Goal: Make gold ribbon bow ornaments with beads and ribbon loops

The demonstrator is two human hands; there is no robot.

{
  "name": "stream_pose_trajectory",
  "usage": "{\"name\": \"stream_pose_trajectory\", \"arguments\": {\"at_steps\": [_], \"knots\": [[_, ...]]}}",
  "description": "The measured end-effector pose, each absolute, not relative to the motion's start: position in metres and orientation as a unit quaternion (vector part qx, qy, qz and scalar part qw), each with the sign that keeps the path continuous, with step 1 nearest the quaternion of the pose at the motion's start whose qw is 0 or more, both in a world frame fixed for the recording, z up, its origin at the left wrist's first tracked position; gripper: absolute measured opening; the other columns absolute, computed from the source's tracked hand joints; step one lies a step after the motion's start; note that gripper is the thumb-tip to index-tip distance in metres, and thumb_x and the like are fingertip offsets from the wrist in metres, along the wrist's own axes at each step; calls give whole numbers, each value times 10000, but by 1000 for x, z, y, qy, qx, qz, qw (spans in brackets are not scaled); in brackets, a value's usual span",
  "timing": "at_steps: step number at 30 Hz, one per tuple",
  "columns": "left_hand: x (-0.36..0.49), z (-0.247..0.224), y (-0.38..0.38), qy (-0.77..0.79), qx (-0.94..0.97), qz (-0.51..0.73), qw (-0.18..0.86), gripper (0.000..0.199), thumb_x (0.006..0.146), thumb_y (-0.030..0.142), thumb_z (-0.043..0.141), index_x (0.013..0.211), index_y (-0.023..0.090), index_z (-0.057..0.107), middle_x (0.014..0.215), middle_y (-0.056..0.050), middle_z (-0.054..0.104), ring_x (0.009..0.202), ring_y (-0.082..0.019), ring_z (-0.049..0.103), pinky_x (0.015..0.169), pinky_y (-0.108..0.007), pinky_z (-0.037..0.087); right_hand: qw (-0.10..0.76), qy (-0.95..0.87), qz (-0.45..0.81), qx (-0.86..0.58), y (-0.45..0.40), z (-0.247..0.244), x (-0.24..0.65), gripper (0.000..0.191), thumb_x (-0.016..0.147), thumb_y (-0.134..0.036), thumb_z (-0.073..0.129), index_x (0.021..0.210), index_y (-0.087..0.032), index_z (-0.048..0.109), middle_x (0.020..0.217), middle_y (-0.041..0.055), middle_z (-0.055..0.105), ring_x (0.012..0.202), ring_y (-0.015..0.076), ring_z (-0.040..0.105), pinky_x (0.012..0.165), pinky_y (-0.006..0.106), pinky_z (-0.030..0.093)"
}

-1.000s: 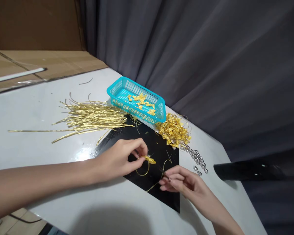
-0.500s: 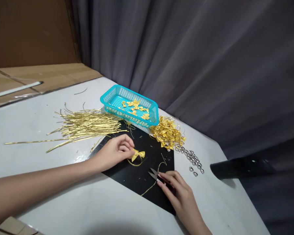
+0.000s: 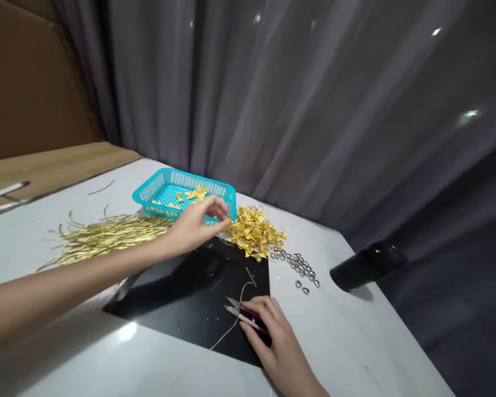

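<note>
Left hand [image 3: 198, 225]: fingertips pinched at edge of yellow bow pile [image 3: 254, 231], near blue basket [image 3: 137, 196]; could not tell if loaded. Right hand [image 3: 275, 333]: grasped snips [image 3: 240, 316], blades apart. Step apparently bow placement; next move called for clean fingertip release.

Tabletop [image 3: 355, 342]: brightly lit, with a white glare spot at near left.
Black mat [image 3: 182, 314]: dark shadow or reflection across its left half.
Scissors [image 3: 233, 311]: blades fairly sharp against the black.
Left fingers [image 3: 217, 207]: slightly soft.
Curtain [image 3: 306, 127]: dim grey, nearly black at right, dotted with small glints.
Black cylinder [image 3: 366, 267]: soft shadow beneath.
Frame edges: wide-angle stretch, lines leaning.
</note>
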State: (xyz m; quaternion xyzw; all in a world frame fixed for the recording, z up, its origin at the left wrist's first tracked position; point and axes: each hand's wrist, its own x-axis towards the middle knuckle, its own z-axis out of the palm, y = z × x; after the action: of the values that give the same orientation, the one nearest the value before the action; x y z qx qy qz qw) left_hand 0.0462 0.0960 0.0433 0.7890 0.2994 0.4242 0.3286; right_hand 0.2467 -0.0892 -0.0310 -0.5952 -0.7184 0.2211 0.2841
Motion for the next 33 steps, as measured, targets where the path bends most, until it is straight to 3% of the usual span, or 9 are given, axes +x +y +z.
{"name": "stream_pose_trajectory", "arguments": {"at_steps": [6,9,13,19,22,24,27,29,33], "knots": [[117,63,158,301,856,377,186,175,859,153,593,1029,147,549,936,-40,676,926,-180,640,874,-336,475,308,-729,211,-573,-89,-35,248,207,878,-153,539,1060,-233,596,1031,78,587,989,226,587,870,334,496],[140,52,173,309,888,297,166,231,916,274,581,1101,135,584,1032,-63,649,927,-207,635,836,-415,521,314,-726,221,-570,-88,-37,249,224,845,-129,555,1044,-215,613,1024,88,592,987,230,599,866,337,502],[149,39,176,314,918,189,150,276,929,305,570,1156,149,580,1139,-85,618,944,-209,633,802,-403,549,349,-697,232,-581,-87,-33,252,182,838,-141,564,997,-210,621,1008,77,592,954,212,614,840,309,501],[135,62,172,296,940,141,100,234,922,352,534,910,154,657,848,-54,684,771,-190,644,751,-352,515,321,-661,127,-666,-41,7,285,130,911,-221,515,1020,-219,586,1066,63,597,1048,211,567,902,329,461],[136,69,168,267,951,135,81,225,855,338,549,978,179,649,949,-79,698,874,-238,651,806,-342,490,305,-653,91,-687,11,18,308,452,833,-179,628,1260,-208,486,1296,100,493,1244,261,432,1049,412,349],[141,64,165,245,959,125,67,437,734,331,651,1138,176,588,1181,-116,628,1063,-291,597,917,-366,453,278,-654,95,-697,46,15,317,661,738,-202,749,1326,-192,445,1341,122,459,1255,316,415,1037,482,358],[152,44,163,230,968,80,54,759,528,354,782,1225,177,539,1251,-157,578,1092,-374,576,937,-431,449,236,-657,120,-706,85,1,322,431,882,-302,640,1273,-177,509,1287,104,523,1138,285,536,927,501,463],[159,29,165,230,970,61,50,837,503,331,789,1272,179,496,1275,-173,555,1066,-398,592,922,-465,456,223,-661,129,-705,100,-8,322,347,927,-315,585,1239,-170,538,1252,95,556,1072,253,584,885,471,502],[168,11,170,241,967,60,57,661,596,214,697,1225,203,493,1199,-141,588,1018,-359,627,861,-430,484,234,-670,136,-691,110,-15,324,305,927,-310,588,1192,-161,568,1211,89,585,1035,235,605,867,449,517]]}}
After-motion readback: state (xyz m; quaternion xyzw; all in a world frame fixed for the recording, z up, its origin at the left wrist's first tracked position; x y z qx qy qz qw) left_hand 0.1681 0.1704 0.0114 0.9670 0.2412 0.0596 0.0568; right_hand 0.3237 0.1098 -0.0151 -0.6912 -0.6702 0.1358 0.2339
